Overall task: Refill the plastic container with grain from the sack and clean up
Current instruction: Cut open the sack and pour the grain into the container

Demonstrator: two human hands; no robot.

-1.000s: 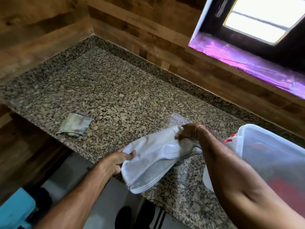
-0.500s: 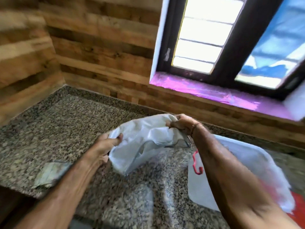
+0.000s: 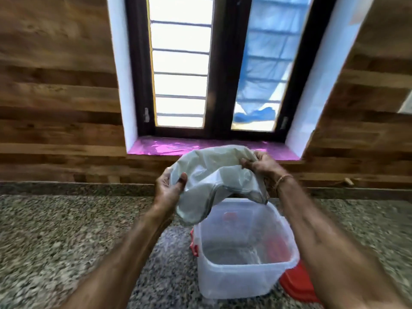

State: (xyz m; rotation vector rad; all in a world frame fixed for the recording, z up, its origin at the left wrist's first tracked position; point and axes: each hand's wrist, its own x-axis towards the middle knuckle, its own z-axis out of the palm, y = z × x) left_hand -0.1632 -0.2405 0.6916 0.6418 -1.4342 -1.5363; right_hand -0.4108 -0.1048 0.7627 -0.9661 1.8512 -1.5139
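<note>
While both hands hold the sack [image 3: 214, 175] up at the centre of the frame, its lower edge hangs just over the far rim of the plastic container [image 3: 243, 248], which stands open on the granite counter [image 3: 66, 237] in the lower middle. The left hand [image 3: 169, 188] pinches the left side of the sack, and the right hand [image 3: 259, 163] is closed on the upper right corner. No grain can be seen falling; the picture is blurred. To pour well, I think the mouth should come lower and nearer the middle of the container, and the right corner should be raised slowly, so nothing spills beside the red lid [image 3: 296, 284] at the lower right.
</note>
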